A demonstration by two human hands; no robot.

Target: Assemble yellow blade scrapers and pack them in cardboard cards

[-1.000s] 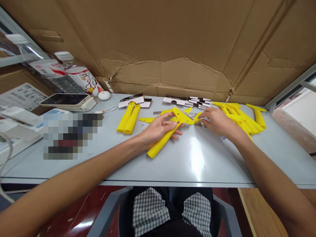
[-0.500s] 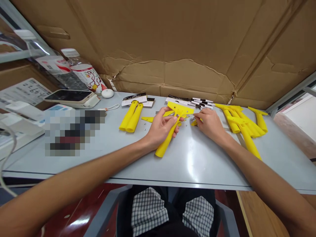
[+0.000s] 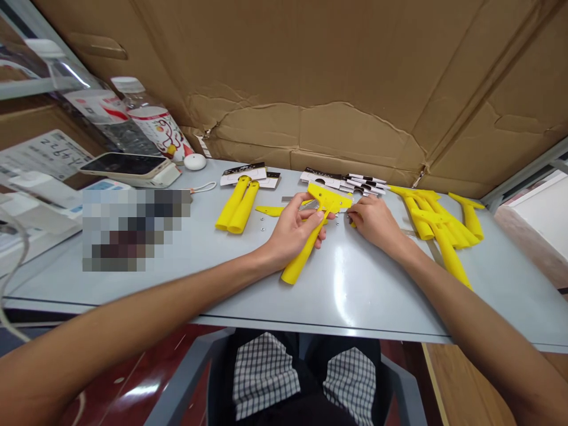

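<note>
A yellow T-shaped scraper handle is gripped in my left hand, its wide head up and its round end tilted down toward me. My right hand is just right of that head, fingers pinched together low over the table; what they hold, if anything, is too small to make out. Beneath and behind the hands lie flat yellow pieces and metal blades, partly hidden. A few tiny nuts rest left of the held handle.
Two yellow handles lie at left by printed cards; more cards lie behind my hands. Several yellow handles are piled at right. A phone, bottles and a blurred patch fill the left side. Cardboard stands behind.
The held handle's head has turned slightly and sits a little further right. My right hand's fingers have moved slightly lower, beside its edge. The view has shifted slightly.
</note>
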